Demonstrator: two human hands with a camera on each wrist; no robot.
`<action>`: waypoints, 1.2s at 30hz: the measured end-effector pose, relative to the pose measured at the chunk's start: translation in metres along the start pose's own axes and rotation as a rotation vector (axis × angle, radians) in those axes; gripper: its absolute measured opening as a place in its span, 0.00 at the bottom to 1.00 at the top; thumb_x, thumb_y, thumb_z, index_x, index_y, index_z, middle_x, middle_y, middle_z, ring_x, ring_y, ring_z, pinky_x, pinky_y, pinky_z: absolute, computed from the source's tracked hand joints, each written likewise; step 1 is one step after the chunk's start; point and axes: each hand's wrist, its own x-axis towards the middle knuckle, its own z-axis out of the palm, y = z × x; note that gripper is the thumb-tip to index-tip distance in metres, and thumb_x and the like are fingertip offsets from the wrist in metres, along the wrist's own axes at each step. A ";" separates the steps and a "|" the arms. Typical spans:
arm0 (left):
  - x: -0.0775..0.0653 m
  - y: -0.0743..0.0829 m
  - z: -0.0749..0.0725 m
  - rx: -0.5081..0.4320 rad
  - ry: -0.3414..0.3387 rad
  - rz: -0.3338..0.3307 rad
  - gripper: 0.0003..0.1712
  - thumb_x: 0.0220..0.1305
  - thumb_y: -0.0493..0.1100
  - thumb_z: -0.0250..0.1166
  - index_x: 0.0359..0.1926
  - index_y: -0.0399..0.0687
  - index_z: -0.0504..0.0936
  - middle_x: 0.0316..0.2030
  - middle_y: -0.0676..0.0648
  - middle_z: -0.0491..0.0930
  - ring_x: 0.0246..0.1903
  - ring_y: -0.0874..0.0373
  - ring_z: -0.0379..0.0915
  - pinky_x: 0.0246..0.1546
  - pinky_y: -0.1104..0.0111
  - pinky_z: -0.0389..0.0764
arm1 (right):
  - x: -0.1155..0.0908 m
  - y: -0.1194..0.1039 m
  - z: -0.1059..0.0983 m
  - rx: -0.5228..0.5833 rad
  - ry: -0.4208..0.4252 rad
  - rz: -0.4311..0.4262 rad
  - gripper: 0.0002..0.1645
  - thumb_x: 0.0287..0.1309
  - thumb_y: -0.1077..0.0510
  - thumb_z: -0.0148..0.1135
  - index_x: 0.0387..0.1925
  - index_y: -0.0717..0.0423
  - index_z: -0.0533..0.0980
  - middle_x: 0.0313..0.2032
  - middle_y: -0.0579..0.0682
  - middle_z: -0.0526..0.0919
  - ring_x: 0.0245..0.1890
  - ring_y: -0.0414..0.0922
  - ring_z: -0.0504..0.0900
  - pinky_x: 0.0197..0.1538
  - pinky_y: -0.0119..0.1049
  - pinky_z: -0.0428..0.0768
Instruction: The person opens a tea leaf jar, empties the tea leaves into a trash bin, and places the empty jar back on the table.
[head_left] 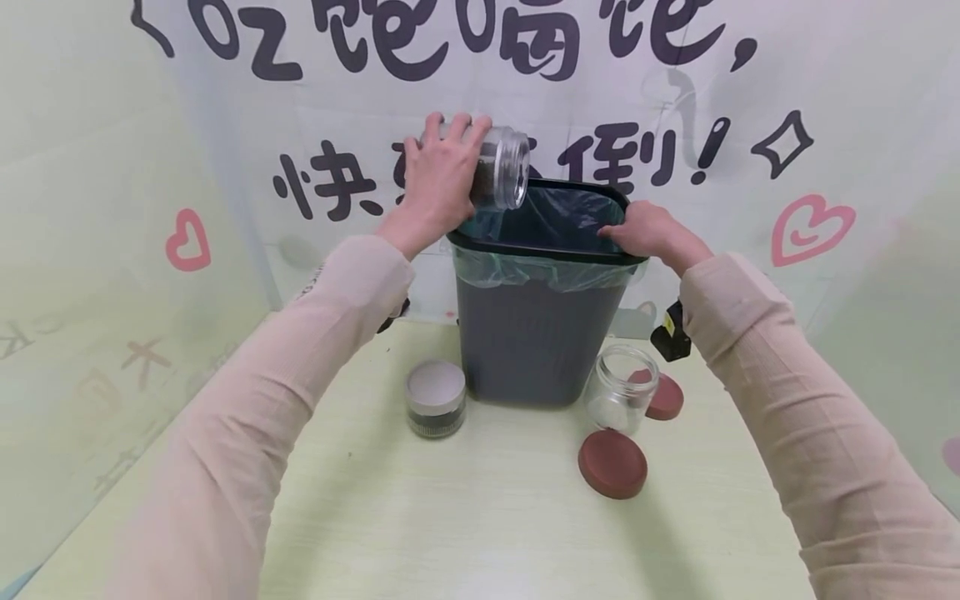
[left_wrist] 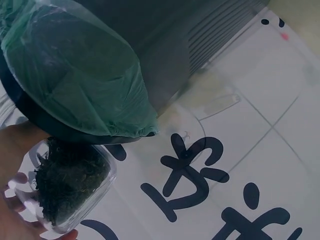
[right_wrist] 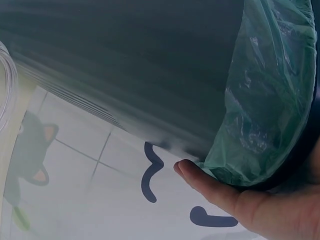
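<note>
My left hand (head_left: 445, 171) grips a clear jar (head_left: 501, 167) tipped on its side, its open mouth at the left part of the trash bin's rim. Dark dried leaves (left_wrist: 70, 180) sit inside the jar in the left wrist view. The grey trash bin (head_left: 536, 342) stands upright, lined with a thin green bag (head_left: 555, 273) folded over its black rim. At the bin's right side my right hand (head_left: 648, 229) holds the rim, with fingers outside, as the right wrist view (right_wrist: 265, 210) also shows, and the thumb inside.
Left of the bin stands a jar with a pale lid (head_left: 436, 392). To the right are an open clear jar (head_left: 621, 392), a dark red lid (head_left: 612, 464) in front and another red lid (head_left: 666, 397) behind it. A printed sheet (head_left: 337, 108) hangs behind the table (head_left: 480, 517).
</note>
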 end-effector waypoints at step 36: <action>0.011 0.006 0.020 0.449 0.100 0.331 0.44 0.43 0.38 0.67 0.63 0.53 0.57 0.61 0.41 0.57 0.62 0.43 0.47 0.57 0.49 0.57 | 0.002 -0.001 0.003 -0.080 0.002 0.090 0.22 0.59 0.59 0.36 0.39 0.78 0.68 0.43 0.70 0.69 0.43 0.60 0.69 0.52 0.49 0.66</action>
